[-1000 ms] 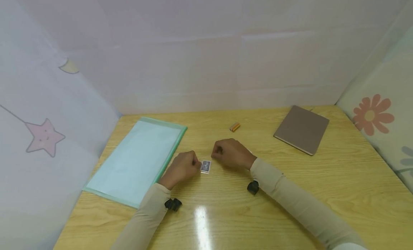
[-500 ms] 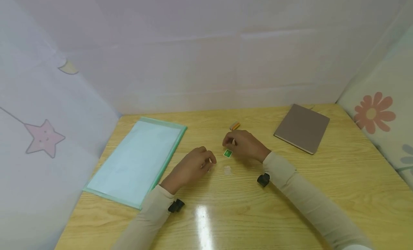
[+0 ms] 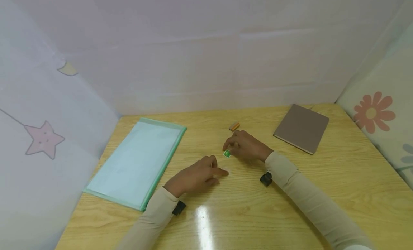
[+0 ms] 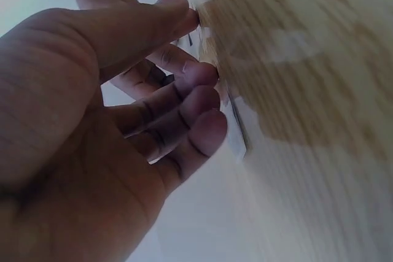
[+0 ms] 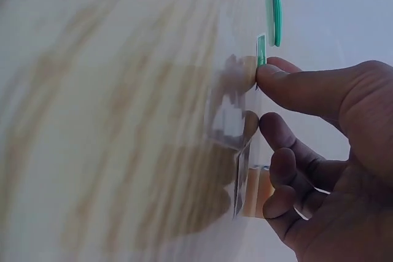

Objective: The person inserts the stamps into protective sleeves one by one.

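Observation:
A small green stamp-like square with a pale border [image 3: 227, 153] is pinched between thumb and finger of my right hand [image 3: 246, 145], just over the table. Its thin edge also shows in the right wrist view. A small clear plastic piece [image 3: 226, 169] lies nearer to me. My left hand [image 3: 198, 175] reaches over the table with its index finger stretched out to that piece; actual contact is hard to tell. Its other fingers are loosely bent. Beneath the lower fingers of my right hand, a thin dark pale-edged piece [image 5: 241, 182] shows; what it is remains unclear.
A pale blue folder with a green edge [image 3: 135, 162] lies at the left. At the back right is a brown notebook [image 3: 302, 128]. Small orange and grey pieces [image 3: 234, 126] lie behind my right hand. Pale printed cloth [image 3: 206, 63] surrounds the wooden table.
Both hands have moved rightward. The dark-patterned square between them is no longer seen there; my right hand now holds a green one. My left index finger has stretched toward the clear piece.

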A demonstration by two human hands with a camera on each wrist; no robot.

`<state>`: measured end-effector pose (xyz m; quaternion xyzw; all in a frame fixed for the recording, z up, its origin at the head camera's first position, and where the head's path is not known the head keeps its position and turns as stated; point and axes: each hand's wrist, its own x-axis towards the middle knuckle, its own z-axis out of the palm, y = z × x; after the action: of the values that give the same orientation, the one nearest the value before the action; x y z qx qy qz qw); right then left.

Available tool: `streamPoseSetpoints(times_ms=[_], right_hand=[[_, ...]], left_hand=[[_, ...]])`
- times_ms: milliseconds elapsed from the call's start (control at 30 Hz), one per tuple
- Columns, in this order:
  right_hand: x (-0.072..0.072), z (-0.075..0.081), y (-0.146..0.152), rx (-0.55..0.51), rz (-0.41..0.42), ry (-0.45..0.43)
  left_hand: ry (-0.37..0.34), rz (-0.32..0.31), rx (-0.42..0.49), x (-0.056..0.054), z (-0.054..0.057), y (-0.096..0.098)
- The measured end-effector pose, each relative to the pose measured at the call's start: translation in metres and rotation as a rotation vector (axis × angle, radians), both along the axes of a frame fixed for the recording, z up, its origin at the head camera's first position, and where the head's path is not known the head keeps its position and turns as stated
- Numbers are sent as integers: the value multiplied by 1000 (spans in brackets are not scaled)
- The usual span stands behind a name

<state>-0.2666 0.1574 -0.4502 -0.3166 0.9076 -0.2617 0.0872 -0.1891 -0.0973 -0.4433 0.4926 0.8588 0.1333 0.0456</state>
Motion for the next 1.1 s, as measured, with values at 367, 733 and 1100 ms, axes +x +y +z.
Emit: streamPoseSetpoints(times_ms=[367, 733, 1100], right_hand=[[1, -1, -1, -10, -14, 14], [5, -1, -1, 18, -42, -13], [5, -4, -1, 6, -25, 15]], left_hand=[[-63, 18, 15, 3, -3, 9], [-18, 7, 43, 3, -9, 8], [-38, 54, -26, 5, -5, 9]])
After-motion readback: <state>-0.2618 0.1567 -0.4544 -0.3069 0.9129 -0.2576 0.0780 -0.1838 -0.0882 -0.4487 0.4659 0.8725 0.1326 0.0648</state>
